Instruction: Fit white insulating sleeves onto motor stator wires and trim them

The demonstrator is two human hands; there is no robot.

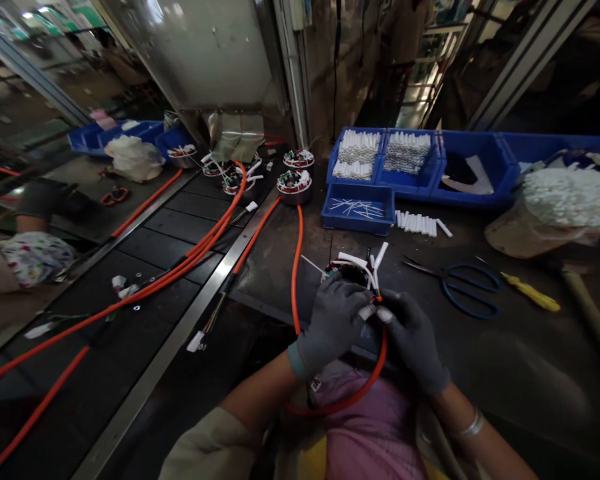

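Both hands wear grey gloves and meet over a round motor stator [350, 270] at the bench's near edge. My left hand [333, 323] is closed over the stator's near side, fingers wrapped round its wires. My right hand [413, 340] pinches a white sleeve tube [373, 311] on those wires. Several white sleeves [375, 260] stick up from the stator. An orange cable [296, 267] runs from it and loops down over my lap.
Blue-handled scissors [467, 287] and a yellow tool [533, 292] lie right of the stator. Blue bins [360, 212] hold white tubes; loose tubes [420, 223] lie beside them. More stators [294, 185] stand behind. Orange cables [180, 267] cross a conveyor at left, where another person sits [35, 257].
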